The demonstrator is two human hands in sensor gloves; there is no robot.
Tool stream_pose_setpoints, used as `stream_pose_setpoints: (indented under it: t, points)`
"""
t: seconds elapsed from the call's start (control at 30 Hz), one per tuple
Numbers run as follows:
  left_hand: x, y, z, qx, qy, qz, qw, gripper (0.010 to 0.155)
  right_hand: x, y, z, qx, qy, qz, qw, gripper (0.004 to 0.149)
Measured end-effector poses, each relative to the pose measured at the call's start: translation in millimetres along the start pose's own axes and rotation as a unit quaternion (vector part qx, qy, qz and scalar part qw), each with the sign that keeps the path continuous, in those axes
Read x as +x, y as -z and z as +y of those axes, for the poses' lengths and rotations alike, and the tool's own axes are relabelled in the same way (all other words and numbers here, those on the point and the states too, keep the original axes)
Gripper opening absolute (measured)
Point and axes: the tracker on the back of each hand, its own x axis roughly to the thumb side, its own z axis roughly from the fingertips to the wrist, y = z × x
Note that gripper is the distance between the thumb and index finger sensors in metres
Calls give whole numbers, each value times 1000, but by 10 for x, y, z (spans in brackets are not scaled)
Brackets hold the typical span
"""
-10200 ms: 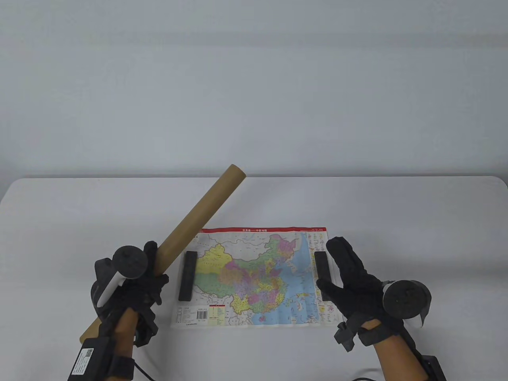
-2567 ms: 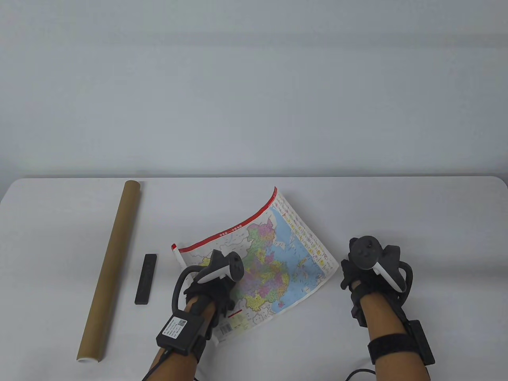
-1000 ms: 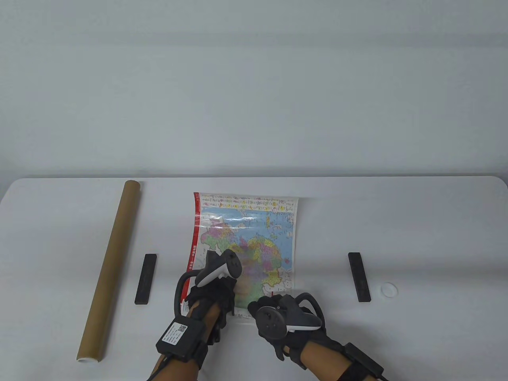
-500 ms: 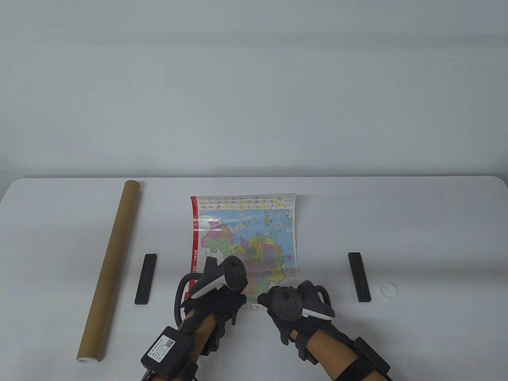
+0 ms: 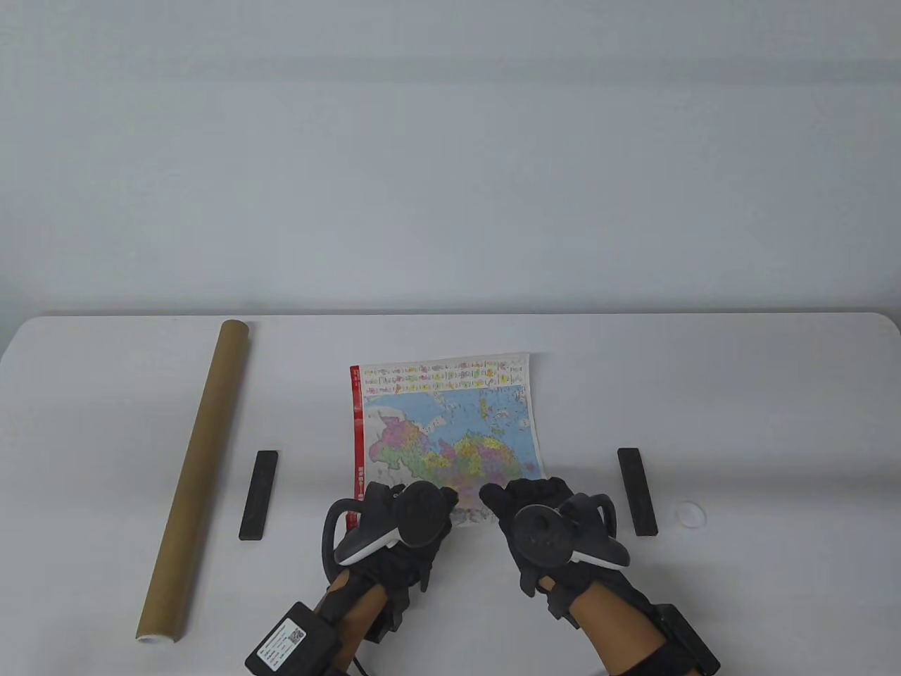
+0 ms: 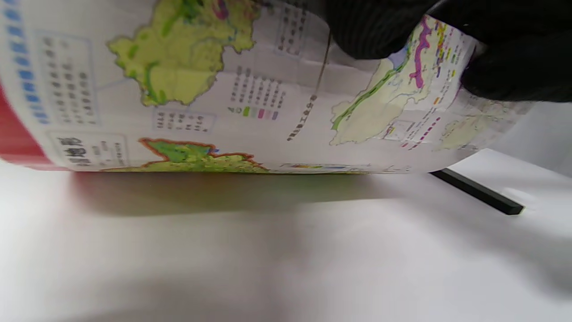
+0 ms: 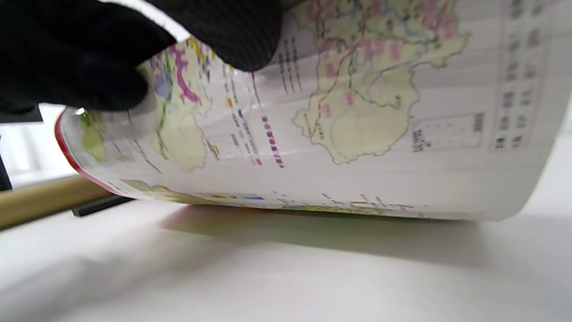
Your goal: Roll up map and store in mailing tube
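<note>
**Map's near edge curled up under both hands**

White counter under everything. On its left side, long brown mailing tube, lying flat, running near to far, well apart from the map. At centre, colourful map, far part flat on the counter, red border along its left edge, near end lifted and curved over into the start of a roll. In both wrist views, printed underside of that curl arched just above the counter, shadow beneath it.

Left hand at the curl's near left part, gloved fingers bent around the paper, gripping it. Right hand at the near right part, fingers likewise curled over the rolled edge, holding it. Both close together, side by side.

Left black bar flat between tube and map. Right black bar flat to the right of the map, apart from it. Small white cap just right of that bar.
</note>
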Motion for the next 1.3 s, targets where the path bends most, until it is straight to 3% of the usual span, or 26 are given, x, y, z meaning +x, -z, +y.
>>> stream_pose_setpoints:
  t: [0.23, 0.37, 0.63, 0.77, 0.83, 0.97, 1.1, 1.3]
  points:
    - [43, -34, 2, 10, 40, -1, 999, 57, 28, -17, 11, 2, -33, -8, 999, 60]
    - [63, -79, 32, 60, 100, 36, 993, 60, 16, -29, -1, -8, -43, -6, 999, 61]
    - [62, -55, 5, 62, 87, 21, 994, 59, -27, -45, -30, -17, -54, 4, 998, 64]
    - [60, -30, 18, 51, 75, 15, 996, 58, 24, -31, -48, -27, -114, 11, 993, 64]
    - [53, 1, 14, -6, 55, 16, 998, 52, 25, -15, -45, -15, -105, 13, 994, 57]
    - [73, 5, -25, -51, 69, 23, 996, 49, 17, -2, -15, 19, -81, 7, 997, 51]
    - [134, 4, -51, -50, 103, 24, 993, 52, 5, 20, 43, 51, -50, 11, 997, 50]
    - [388, -128, 10, 43, 185, 31, 981, 56, -95, 59, 68, 80, 26, 28, 996, 48]
